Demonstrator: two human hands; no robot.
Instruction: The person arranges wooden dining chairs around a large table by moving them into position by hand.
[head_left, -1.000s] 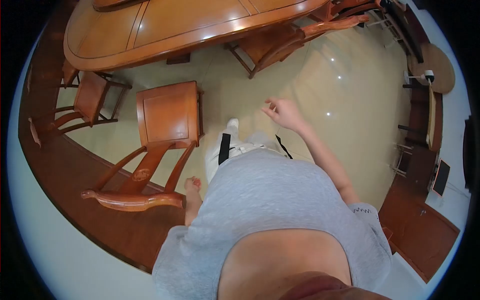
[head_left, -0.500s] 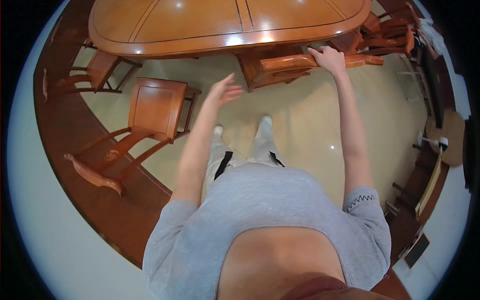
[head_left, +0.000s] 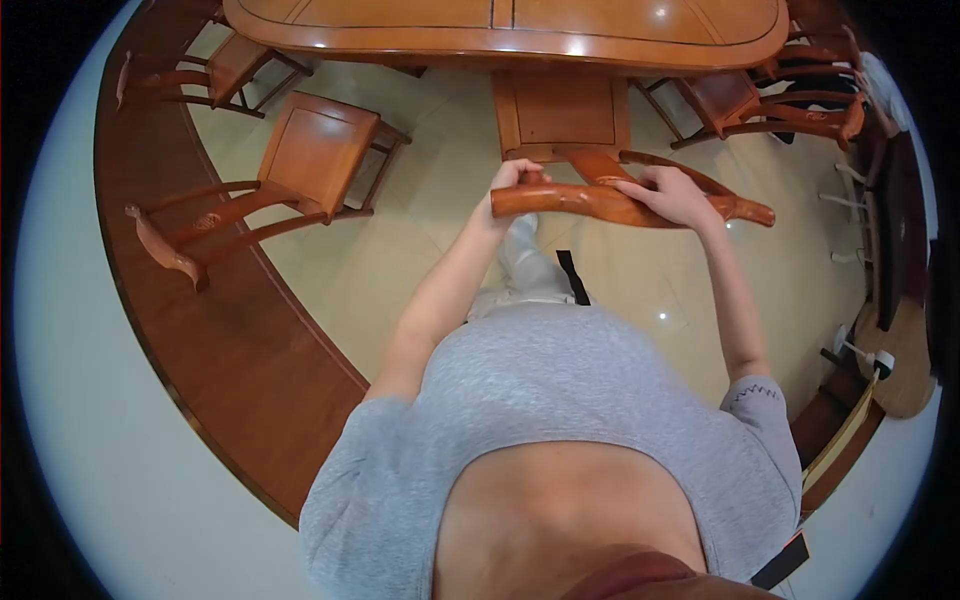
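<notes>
A brown wooden chair point(head_left: 565, 112) stands in front of me, its seat partly under the table edge and its curved top rail toward me. My left hand point(head_left: 512, 183) is closed around the left end of the backrest, with the fingers curled on its far side. Farther right, my right hand point(head_left: 680, 198) grips the same top rail from above, thumb lying along the near face. Part of the backrest below the rail is hidden by the rail and my hands.
A large glossy wooden table point(head_left: 420, 42) spans the top of the view. To the left stands another wooden chair point(head_left: 318, 150), turned at an angle, with one more chair point(head_left: 235, 65) behind it. At the upper right is a further chair point(head_left: 720, 100). Dark wood flooring point(head_left: 250, 350) borders the pale tiles.
My left hand has gone from free in the air onto the left end of the chair's backrest. The chair has come back toward me, showing more seat, and the view has shifted.
</notes>
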